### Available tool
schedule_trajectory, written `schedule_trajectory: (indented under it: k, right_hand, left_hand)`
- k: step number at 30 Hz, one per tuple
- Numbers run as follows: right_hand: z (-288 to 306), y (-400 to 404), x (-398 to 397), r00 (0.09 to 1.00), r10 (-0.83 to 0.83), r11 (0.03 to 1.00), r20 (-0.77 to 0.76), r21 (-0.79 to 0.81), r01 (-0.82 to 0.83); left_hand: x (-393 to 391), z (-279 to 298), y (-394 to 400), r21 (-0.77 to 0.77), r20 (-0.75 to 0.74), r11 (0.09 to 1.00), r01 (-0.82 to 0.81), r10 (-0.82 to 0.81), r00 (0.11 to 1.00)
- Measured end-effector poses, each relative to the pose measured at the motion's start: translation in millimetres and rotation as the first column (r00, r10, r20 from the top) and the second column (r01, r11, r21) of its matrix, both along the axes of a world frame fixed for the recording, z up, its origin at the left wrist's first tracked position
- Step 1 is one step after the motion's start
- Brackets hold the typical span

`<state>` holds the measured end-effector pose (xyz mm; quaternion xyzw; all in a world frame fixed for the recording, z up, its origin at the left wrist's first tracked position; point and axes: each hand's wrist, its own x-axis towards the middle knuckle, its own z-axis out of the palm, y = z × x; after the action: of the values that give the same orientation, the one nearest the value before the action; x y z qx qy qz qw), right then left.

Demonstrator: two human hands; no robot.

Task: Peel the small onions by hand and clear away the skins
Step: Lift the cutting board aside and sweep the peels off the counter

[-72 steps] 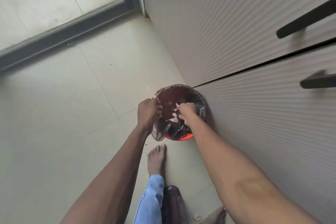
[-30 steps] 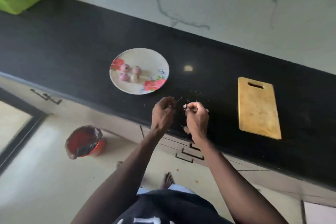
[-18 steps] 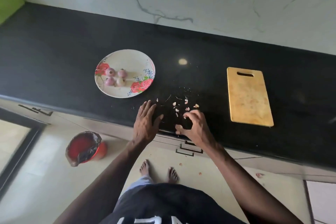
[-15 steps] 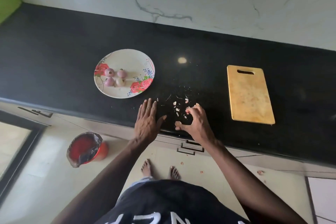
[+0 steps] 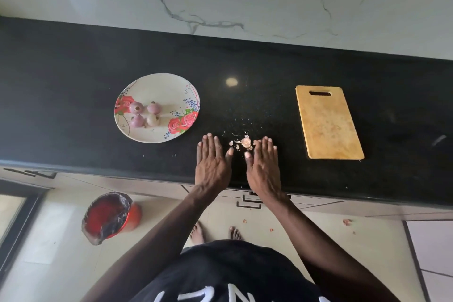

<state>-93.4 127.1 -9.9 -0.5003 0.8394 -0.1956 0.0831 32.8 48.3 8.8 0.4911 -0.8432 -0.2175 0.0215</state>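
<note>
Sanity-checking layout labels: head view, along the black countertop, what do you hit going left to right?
Floral plate with four small onions → left hand → pile of onion skins → right hand → wooden cutting board.

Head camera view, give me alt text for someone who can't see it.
Both hands, left hand and right hand, lie flat on the black stone counter, flanking a small pile of papery onion skins. A floral plate holds four peeled small onions; a wooden cutting board lies right.
</note>
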Motion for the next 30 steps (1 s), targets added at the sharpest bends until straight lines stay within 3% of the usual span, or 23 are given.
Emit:
schedule_trajectory:
  k: [3, 5, 7, 10, 14, 17, 20, 25, 30]
  right_hand:
    - [-5.5, -4.4, 2.5, 0.974, 0.225, 0.973, -0.001, -0.047, -0.225]
    - [-2.0, -4.6, -6.8, 0.966, 0.244, 0.966, 0.089, -0.109, -0.234]
    - [2.0, -12.3, -25.4, 0.981, 0.125, 0.986, 0.145, -0.126, -0.107]
    - [3.9, -27.9, -45.1, 0.991, 0.092, 0.995, 0.094, -0.055, -0.087]
    - [7.8, -30.0, -28.3, 0.902, 0.427, 0.904, 0.068, -0.065, -0.423]
    - [16.6, -49.5, -37.0, 0.929, 0.339, 0.939, 0.150, -0.117, -0.323]
    - [22.4, -80.1, -57.4, 0.958, 0.231, 0.973, 0.169, -0.035, -0.228]
    - [17.4, -86.8, -60.7, 0.925, 0.377, 0.925, 0.048, 0.020, -0.379]
    - [15.2, -42.7, -48.3, 0.894, 0.437, 0.900, 0.100, -0.051, -0.434]
  left_hand:
    - [-12.1, 6.1, 0.1, 0.095, -0.279, 0.958, 0.269, -0.234, 0.931]
    - [-9.8, 13.2, -4.9, 0.183, -0.483, 0.941, 0.284, -0.166, 0.860]
    - [-5.9, 14.7, -19.8, 0.200, -0.569, 0.971, 0.132, 0.006, 0.822]
    - [-5.0, 11.8, -43.1, 0.150, -0.480, 0.988, 0.048, 0.030, 0.877]
    - [-11.0, 7.8, -56.8, 0.070, -0.506, 0.974, 0.217, -0.153, 0.849]
    - [-19.4, 8.5, -80.4, 0.082, -0.475, 0.984, 0.155, -0.099, 0.875]
    - [-34.4, 2.9, -102.8, 0.097, -0.351, 0.968, 0.232, -0.185, 0.918]
    - [-49.0, 4.2, -98.8, 0.070, -0.228, 0.934, 0.350, -0.326, 0.917]
    - [-9.0, -6.9, -61.0, -0.025, -0.302, 0.913, 0.407, -0.395, 0.868]
